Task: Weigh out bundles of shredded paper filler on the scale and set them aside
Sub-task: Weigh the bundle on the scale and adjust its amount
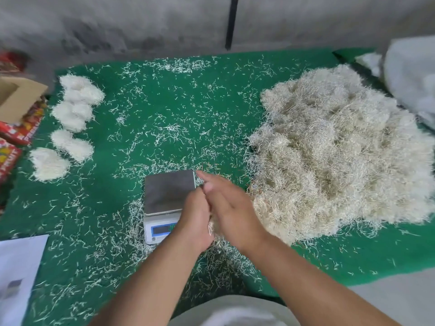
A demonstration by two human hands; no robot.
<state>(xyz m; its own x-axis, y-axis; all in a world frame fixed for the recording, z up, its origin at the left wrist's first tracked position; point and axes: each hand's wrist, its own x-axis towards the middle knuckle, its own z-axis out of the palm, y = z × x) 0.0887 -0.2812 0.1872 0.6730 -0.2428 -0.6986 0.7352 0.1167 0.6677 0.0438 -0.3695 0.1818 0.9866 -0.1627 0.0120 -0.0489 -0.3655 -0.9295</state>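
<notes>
A small digital scale (164, 194) with a bare steel pan sits on the green mat (164, 109). Just right of it, my left hand (196, 220) and my right hand (229, 208) are pressed together around a small wad of shredded paper (213, 225), which shows between the palms. My left fingers curl round it; my right fingers lie straight against it. A big heap of shredded paper (334, 156) lies at the right. Several compact white bundles (70, 116) sit in a column at the left edge of the mat.
Loose shreds are strewn all over the mat. A cardboard box (16, 100) and red printed packages (21, 132) sit at the left. A white sheet (16, 274) lies at the lower left, a white bag (414, 74) at the upper right.
</notes>
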